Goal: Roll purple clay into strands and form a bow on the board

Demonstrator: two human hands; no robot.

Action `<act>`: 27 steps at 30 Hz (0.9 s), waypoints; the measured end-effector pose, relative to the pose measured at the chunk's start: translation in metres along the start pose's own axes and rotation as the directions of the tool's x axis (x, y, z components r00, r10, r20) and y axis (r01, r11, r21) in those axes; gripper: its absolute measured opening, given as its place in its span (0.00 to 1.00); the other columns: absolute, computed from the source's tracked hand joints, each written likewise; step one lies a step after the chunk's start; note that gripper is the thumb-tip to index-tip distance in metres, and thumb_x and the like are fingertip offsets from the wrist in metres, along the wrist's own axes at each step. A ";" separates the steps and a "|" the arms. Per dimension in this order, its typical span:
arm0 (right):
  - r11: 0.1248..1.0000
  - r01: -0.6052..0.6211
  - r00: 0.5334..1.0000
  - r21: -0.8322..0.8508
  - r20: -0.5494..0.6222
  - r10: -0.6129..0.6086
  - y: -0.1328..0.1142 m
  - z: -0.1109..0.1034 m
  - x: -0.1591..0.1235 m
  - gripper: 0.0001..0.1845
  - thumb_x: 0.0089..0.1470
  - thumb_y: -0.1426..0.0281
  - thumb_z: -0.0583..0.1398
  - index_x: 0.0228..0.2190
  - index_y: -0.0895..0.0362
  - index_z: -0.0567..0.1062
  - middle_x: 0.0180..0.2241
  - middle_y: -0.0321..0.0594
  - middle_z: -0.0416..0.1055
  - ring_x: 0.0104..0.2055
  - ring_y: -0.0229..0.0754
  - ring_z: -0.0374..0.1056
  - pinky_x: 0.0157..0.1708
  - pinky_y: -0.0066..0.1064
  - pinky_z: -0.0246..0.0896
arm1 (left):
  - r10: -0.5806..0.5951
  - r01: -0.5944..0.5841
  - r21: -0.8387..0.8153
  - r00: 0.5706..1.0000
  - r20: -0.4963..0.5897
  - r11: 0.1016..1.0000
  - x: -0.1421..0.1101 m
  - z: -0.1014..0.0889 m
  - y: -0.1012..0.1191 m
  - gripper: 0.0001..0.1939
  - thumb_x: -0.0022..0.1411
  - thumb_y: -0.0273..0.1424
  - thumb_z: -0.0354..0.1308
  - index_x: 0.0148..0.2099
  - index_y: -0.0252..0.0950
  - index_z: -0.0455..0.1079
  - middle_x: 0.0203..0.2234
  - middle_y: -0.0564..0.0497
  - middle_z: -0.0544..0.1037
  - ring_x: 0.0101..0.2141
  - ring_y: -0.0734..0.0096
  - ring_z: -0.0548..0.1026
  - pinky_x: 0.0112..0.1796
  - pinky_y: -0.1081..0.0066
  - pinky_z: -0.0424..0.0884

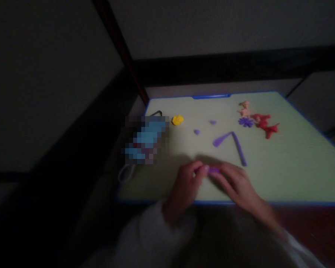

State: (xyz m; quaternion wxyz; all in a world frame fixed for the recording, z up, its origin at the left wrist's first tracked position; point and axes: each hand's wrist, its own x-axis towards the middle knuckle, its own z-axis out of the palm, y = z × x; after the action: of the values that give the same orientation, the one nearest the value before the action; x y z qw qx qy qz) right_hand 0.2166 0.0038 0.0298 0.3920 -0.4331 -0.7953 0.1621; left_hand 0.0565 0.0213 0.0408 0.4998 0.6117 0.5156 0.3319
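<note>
Between my two hands is a short strip of purple modelling clay point(213, 170), held just above the table near its front edge. My left hand point(190, 178) pinches the strip's left end between thumb and fingers. At the other end, my right hand point(236, 181) has its thumb and fingers closed on the clay. Beyond my right hand lies a bent purple clay strip point(239, 149), one arm of it wider at the end. Two small purple clay lumps point(197, 131) sit apart farther back.
A pale table point(296, 167) with a blue rim carries everything. Yellow clay point(178, 120) lies at the back left, beside a blurred blue object point(149, 136) with a cord. Back right are a purple flower-like piece point(246, 122), red figures point(264, 124) and peach pieces point(244, 109).
</note>
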 end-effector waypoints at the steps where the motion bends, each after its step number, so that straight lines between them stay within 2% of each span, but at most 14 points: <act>1: 1.000 -0.008 1.000 -0.015 -0.002 0.008 -0.001 0.001 0.001 0.13 0.62 0.70 0.52 0.29 0.58 0.73 0.24 0.38 0.69 0.26 0.38 0.66 0.27 0.30 0.62 | 0.012 -0.011 0.033 1.000 -0.023 0.999 0.000 0.001 0.001 0.16 0.60 0.36 0.48 0.22 0.35 0.60 0.14 0.58 0.60 0.19 0.78 0.61 0.22 0.76 0.56; 3: 1.000 -0.008 1.000 -0.017 -0.018 0.008 -0.002 0.003 0.003 0.14 0.62 0.70 0.51 0.27 0.58 0.72 0.23 0.37 0.67 0.25 0.38 0.63 0.26 0.29 0.60 | 0.017 -0.014 0.059 0.998 -0.055 0.998 -0.001 0.000 0.003 0.18 0.61 0.37 0.47 0.20 0.35 0.60 0.13 0.58 0.60 0.20 0.77 0.61 0.22 0.75 0.56; 6: 0.999 -0.010 0.999 0.046 -0.049 0.012 -0.002 0.002 0.002 0.11 0.61 0.72 0.54 0.29 0.58 0.74 0.25 0.38 0.69 0.27 0.37 0.66 0.27 0.28 0.61 | -0.013 0.014 0.019 0.998 -0.056 1.000 0.000 -0.003 0.003 0.18 0.58 0.37 0.50 0.19 0.35 0.62 0.13 0.57 0.62 0.19 0.77 0.62 0.22 0.76 0.56; 8: 0.995 -0.013 0.995 0.101 -0.093 0.023 -0.001 -0.001 0.001 0.07 0.58 0.73 0.57 0.33 0.57 0.76 0.29 0.39 0.73 0.31 0.38 0.69 0.31 0.28 0.64 | -0.051 0.050 -0.060 0.998 -0.027 0.997 0.001 -0.006 0.003 0.12 0.54 0.34 0.55 0.22 0.34 0.68 0.15 0.56 0.67 0.19 0.77 0.64 0.21 0.77 0.57; 11: 0.987 -0.004 0.986 0.161 -0.162 0.031 0.000 -0.004 0.000 0.08 0.55 0.76 0.59 0.35 0.54 0.78 0.32 0.40 0.74 0.35 0.39 0.71 0.33 0.29 0.66 | -0.075 0.073 -0.139 0.997 -0.008 0.988 0.002 -0.008 0.001 0.05 0.49 0.30 0.60 0.29 0.34 0.74 0.21 0.54 0.74 0.21 0.76 0.68 0.20 0.77 0.61; 13: 0.986 -0.024 0.989 0.167 -0.143 0.048 0.001 -0.004 -0.001 0.10 0.56 0.75 0.58 0.35 0.53 0.79 0.32 0.39 0.75 0.34 0.39 0.71 0.32 0.30 0.66 | -0.028 0.025 -0.093 0.999 -0.041 0.995 0.003 -0.008 -0.002 0.04 0.49 0.29 0.61 0.29 0.34 0.75 0.22 0.53 0.76 0.23 0.75 0.70 0.23 0.77 0.64; 16: 0.993 -0.078 0.995 0.092 -0.055 0.083 0.007 0.000 -0.003 0.10 0.58 0.71 0.58 0.38 0.53 0.79 0.34 0.42 0.75 0.36 0.43 0.71 0.36 0.35 0.68 | 0.094 -0.083 0.114 0.991 -0.098 0.990 0.006 -0.007 -0.009 0.04 0.54 0.29 0.60 0.28 0.34 0.75 0.23 0.52 0.76 0.26 0.72 0.72 0.30 0.74 0.68; 19: 0.993 -0.104 0.994 -0.054 0.024 0.105 0.017 0.007 -0.005 0.11 0.58 0.68 0.58 0.39 0.54 0.79 0.42 0.46 0.75 0.44 0.48 0.69 0.44 0.43 0.67 | 0.226 -0.176 0.411 0.971 -0.075 0.894 0.007 -0.006 -0.020 0.05 0.57 0.29 0.60 0.30 0.34 0.75 0.29 0.49 0.76 0.33 0.68 0.74 0.38 0.69 0.71; 21: 0.988 -0.109 0.991 -0.106 0.070 0.116 0.021 0.009 -0.007 0.13 0.58 0.69 0.57 0.43 0.55 0.77 0.48 0.47 0.72 0.50 0.50 0.66 0.49 0.47 0.64 | 0.305 -0.212 0.576 0.950 -0.068 0.790 0.004 -0.004 -0.026 0.06 0.58 0.28 0.60 0.38 0.32 0.75 0.39 0.45 0.76 0.43 0.62 0.73 0.45 0.64 0.70; 22: 0.987 -0.117 0.989 -0.108 0.081 0.126 0.022 0.009 -0.008 0.15 0.58 0.69 0.57 0.47 0.54 0.75 0.51 0.47 0.70 0.53 0.51 0.65 0.51 0.49 0.62 | 0.346 -0.224 0.641 0.935 -0.069 0.734 0.001 -0.002 -0.028 0.10 0.59 0.27 0.59 0.44 0.31 0.73 0.45 0.42 0.74 0.49 0.59 0.71 0.50 0.61 0.68; 24: 0.985 -0.152 0.987 -0.076 0.045 0.156 0.022 0.006 -0.010 0.18 0.58 0.70 0.56 0.51 0.54 0.71 0.53 0.47 0.68 0.55 0.49 0.63 0.54 0.48 0.60 | 0.415 -0.258 0.738 0.909 -0.033 0.623 -0.009 0.004 -0.029 0.22 0.60 0.27 0.57 0.56 0.28 0.64 0.58 0.38 0.65 0.60 0.56 0.60 0.57 0.58 0.61; 26: 0.977 -0.213 0.976 -0.028 -0.060 0.211 0.020 0.002 -0.012 0.18 0.58 0.70 0.56 0.50 0.55 0.71 0.51 0.47 0.69 0.53 0.48 0.64 0.52 0.46 0.61 | 0.404 -0.338 0.778 0.907 0.118 0.530 -0.019 0.011 -0.028 0.30 0.62 0.33 0.55 0.63 0.26 0.54 0.63 0.38 0.56 0.63 0.58 0.53 0.60 0.59 0.57; 27: 0.969 -0.246 0.962 -0.007 -0.122 0.243 0.020 0.000 -0.013 0.16 0.58 0.70 0.56 0.48 0.56 0.72 0.49 0.47 0.70 0.51 0.47 0.66 0.51 0.46 0.63 | 0.374 -0.376 0.776 0.907 0.195 0.506 -0.023 0.015 -0.027 0.35 0.62 0.39 0.55 0.64 0.25 0.51 0.64 0.37 0.54 0.64 0.57 0.52 0.60 0.59 0.57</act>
State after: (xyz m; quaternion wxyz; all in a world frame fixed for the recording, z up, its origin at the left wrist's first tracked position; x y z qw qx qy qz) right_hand 0.2316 0.0047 0.0116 0.4114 -0.5411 -0.7125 0.1739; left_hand 0.0569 -0.0056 0.0137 0.0887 0.8661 0.4634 0.1648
